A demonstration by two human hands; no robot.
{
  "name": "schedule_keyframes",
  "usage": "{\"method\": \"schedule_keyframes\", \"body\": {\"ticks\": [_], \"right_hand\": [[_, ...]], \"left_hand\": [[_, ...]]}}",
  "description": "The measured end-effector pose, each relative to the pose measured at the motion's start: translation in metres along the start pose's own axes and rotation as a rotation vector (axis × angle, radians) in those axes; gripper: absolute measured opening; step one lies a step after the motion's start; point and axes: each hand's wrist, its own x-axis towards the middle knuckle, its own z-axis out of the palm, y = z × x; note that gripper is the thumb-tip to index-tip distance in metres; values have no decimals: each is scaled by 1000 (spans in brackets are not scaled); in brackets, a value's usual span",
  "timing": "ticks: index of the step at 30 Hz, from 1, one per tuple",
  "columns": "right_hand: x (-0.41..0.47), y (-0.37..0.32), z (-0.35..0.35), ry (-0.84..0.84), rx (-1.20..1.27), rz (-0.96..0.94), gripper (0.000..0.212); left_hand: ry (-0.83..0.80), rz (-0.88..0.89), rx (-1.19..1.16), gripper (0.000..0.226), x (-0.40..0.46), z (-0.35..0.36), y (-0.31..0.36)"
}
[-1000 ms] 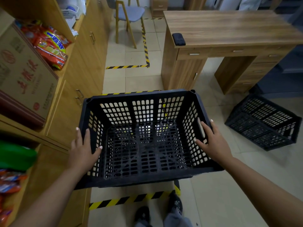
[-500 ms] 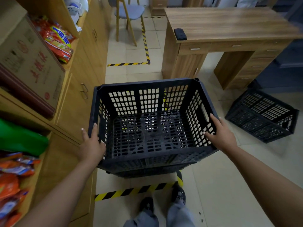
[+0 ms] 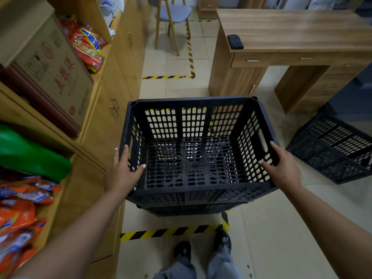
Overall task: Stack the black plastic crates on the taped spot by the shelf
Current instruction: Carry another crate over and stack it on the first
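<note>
A black perforated plastic crate (image 3: 193, 102) is held low over the floor, inside the rectangle of yellow-and-black tape (image 3: 169, 232) beside the wooden shelf unit (image 3: 104, 125). My left hand (image 3: 122, 172) grips its left rim, thumb inside the wall. My right hand (image 3: 281, 168) grips the right rim by the handle slot. A dark edge shows just under the crate's front; I cannot tell if it is another crate. A second black crate (image 3: 332, 150) lies tilted on the floor at the right.
A wooden desk (image 3: 291, 31) stands behind the crate to the right, a chair (image 3: 171, 15) farther back. The shelves on the left hold a cardboard box (image 3: 50, 67), snack bags (image 3: 86, 43) and a green bag (image 3: 30, 154). My shoes (image 3: 201, 248) stand just behind the tape.
The crate has gone down and away from me toward the taped spot. Both hands kept their hold on its side rims.
</note>
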Motion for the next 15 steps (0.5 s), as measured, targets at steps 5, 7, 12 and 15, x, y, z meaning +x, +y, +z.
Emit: {"method": "schedule_keyframes", "body": {"ticks": [5, 7, 12, 15], "right_hand": [[-1, -4, 2, 39, 45, -18, 70], [2, -6, 3, 38, 53, -21, 70], [1, -9, 10, 46, 65, -21, 68], [-2, -10, 12, 43, 45, -5, 66]], "left_hand": [[21, -6, -9, 87, 3, -8, -3], [31, -1, -10, 87, 5, -10, -4], [41, 5, 28, 84, 15, -10, -8], [44, 14, 21, 81, 13, -7, -9]]}}
